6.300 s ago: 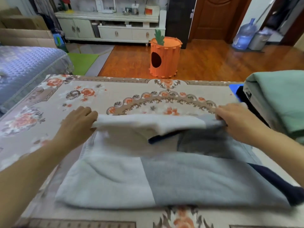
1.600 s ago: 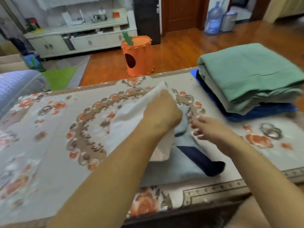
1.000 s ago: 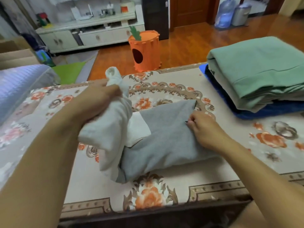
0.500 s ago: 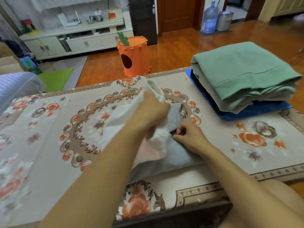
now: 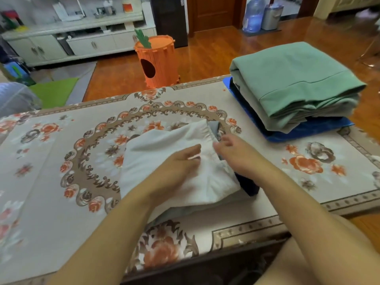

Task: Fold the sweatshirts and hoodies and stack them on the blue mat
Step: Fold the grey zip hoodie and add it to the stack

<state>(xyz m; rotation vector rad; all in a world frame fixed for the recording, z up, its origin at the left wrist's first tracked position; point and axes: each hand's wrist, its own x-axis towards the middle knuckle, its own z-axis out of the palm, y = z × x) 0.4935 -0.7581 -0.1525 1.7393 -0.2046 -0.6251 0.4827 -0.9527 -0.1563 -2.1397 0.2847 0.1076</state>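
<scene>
A folded white, grey and navy sweatshirt (image 5: pixel 164 147) lies in the middle of the floral table cover, white side up, with a navy part showing at its right edge. My left hand (image 5: pixel 176 171) rests flat on the white top layer. Just right of it, my right hand (image 5: pixel 236 151) hovers at the sweatshirt's right edge with loosely spread fingers, holding nothing. On the blue mat (image 5: pixel 320 128) at the right stands a stack of folded garments, a green sweatshirt (image 5: pixel 292 79) on top.
The floral table cover (image 5: pixel 51 161) spans the whole table, whose front edge is near my body. Behind the table an orange carrot-shaped bin (image 5: pixel 158 62) stands on the wooden floor. White cabinets line the back wall; a water bottle stands by the door.
My left hand carried the white half across onto the grey half, let go, and now lies flat on it. My right hand released the fold edge and opened.
</scene>
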